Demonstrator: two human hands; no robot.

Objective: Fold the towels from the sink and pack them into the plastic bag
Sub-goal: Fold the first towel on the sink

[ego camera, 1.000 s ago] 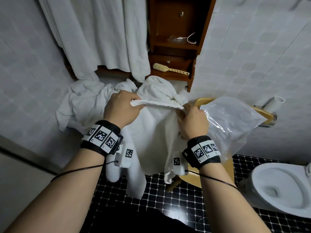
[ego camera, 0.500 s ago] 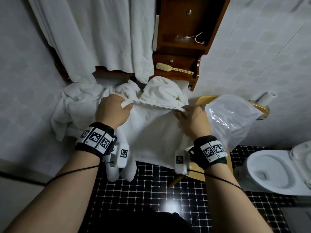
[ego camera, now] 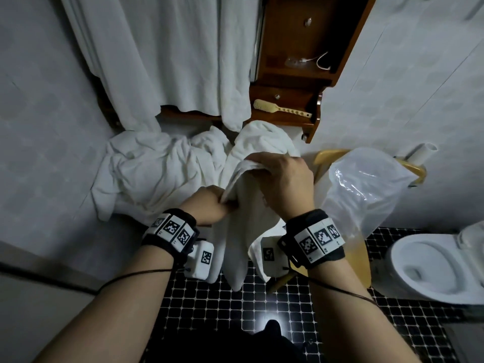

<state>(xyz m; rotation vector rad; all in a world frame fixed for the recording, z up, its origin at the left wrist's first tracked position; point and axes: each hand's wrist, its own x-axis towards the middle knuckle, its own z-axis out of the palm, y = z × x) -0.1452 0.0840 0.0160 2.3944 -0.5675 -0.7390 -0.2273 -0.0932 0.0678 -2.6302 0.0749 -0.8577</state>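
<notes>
Just left of the clear plastic bag (ego camera: 366, 189), the left grip (ego camera: 209, 205) and right grip (ego camera: 285, 179) both clenched one hanging white terry towel (ego camera: 233, 252).

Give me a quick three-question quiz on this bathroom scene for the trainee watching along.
1. True or false: the left hand and the right hand both grip the same towel.
2. Where is the plastic bag? A) right of the hands, by the chair; B) on the floor tiles to the left; C) in the toilet.
3. What lies on the shelf above the towel pile?
Key: 1 true; 2 A; 3 a brush.
</notes>
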